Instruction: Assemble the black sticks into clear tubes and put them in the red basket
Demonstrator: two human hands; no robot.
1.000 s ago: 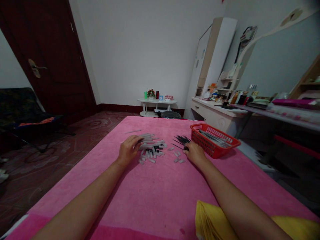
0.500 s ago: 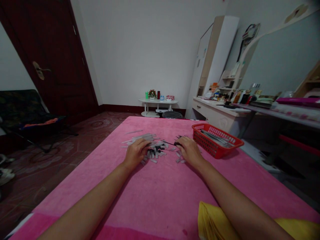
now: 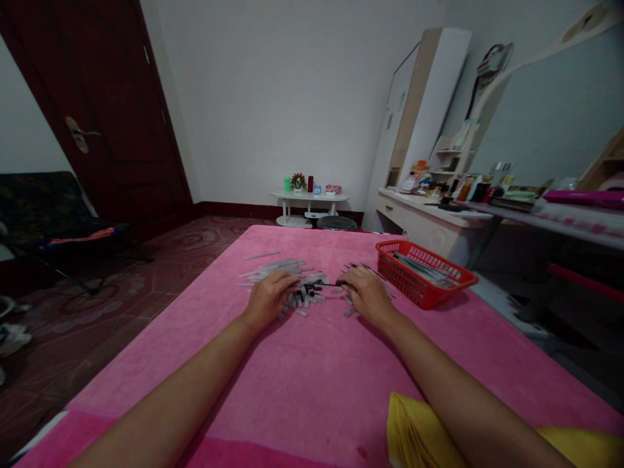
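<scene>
My left hand (image 3: 267,298) rests curled on a pile of grey tubes and caps (image 3: 292,281) in the middle of the pink cloth (image 3: 312,364). Its fingers close on a grey tube. My right hand (image 3: 364,294) is pinched on a thin black rod (image 3: 325,285) that points left toward the left hand's fingertips. A few more black rods (image 3: 359,267) lie just beyond the right hand. Small grey caps are scattered between and under both hands.
A red plastic basket (image 3: 425,272) with grey pieces inside stands at the right on the cloth. A yellow cloth (image 3: 419,435) lies at the near edge. A white dresser with bottles stands to the right; a dark door and a chair are at the left.
My right hand moved left from the black rods with one rod pinched in it. My left hand shifted right on the grey pile, so both hands now meet at the middle.
</scene>
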